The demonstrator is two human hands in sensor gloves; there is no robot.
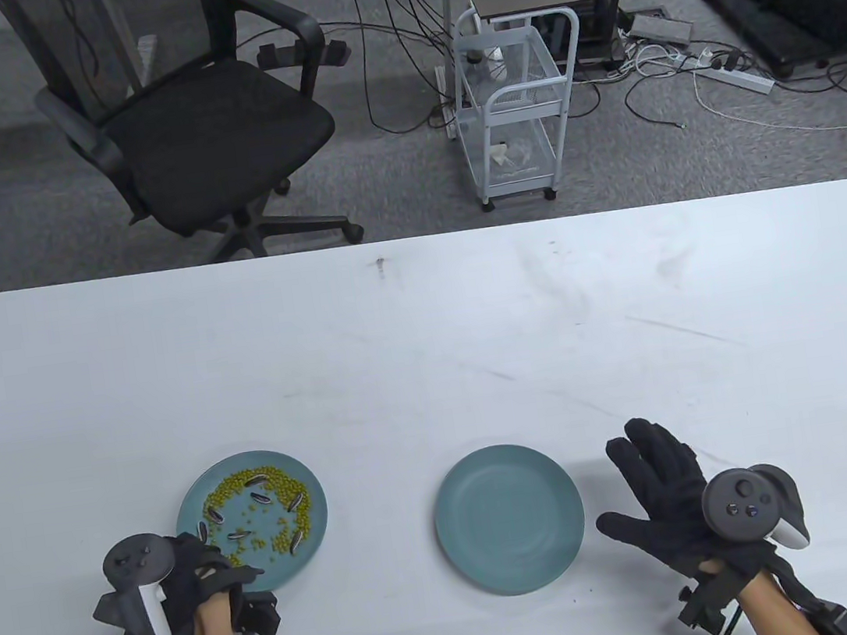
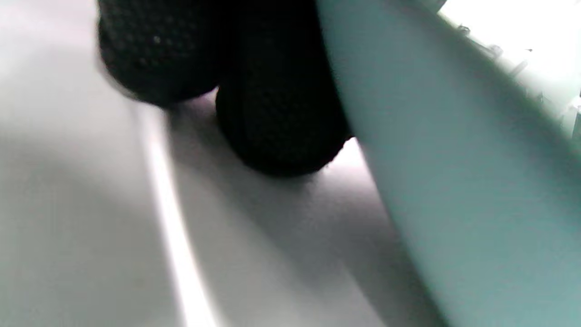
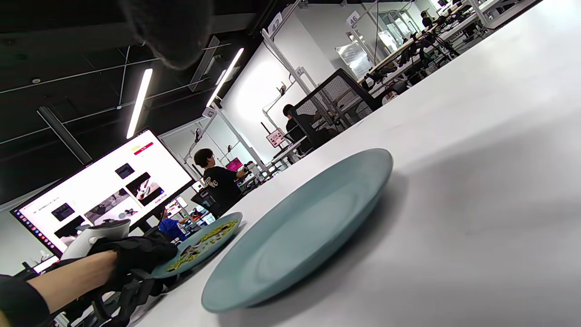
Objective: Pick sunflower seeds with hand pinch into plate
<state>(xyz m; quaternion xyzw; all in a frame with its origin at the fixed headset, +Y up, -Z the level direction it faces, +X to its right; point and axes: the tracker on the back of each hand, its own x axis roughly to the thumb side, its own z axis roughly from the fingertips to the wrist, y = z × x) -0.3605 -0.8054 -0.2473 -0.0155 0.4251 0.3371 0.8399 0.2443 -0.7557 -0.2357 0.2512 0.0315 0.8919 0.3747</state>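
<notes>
A teal plate (image 1: 315, 498) at the near left holds yellow-green beans (image 1: 303, 515) and several striped sunflower seeds (image 1: 261, 498). My left hand (image 1: 227, 573) is at its near-left rim, thumb over the rim; in the left wrist view its fingertips (image 2: 277, 122) rest on the table against the plate's outer wall (image 2: 454, 181). An empty teal plate (image 1: 508, 518) lies to the right. My right hand (image 1: 627, 487) rests open and empty beside that plate, fingers spread. The right wrist view shows the empty plate (image 3: 295, 231), the seed plate (image 3: 199, 247) and my left hand (image 3: 131, 254).
The white table (image 1: 428, 348) stretches far beyond both plates. A black office chair (image 1: 208, 127) and a white wire cart (image 1: 512, 108) stand on the floor behind the table's far edge.
</notes>
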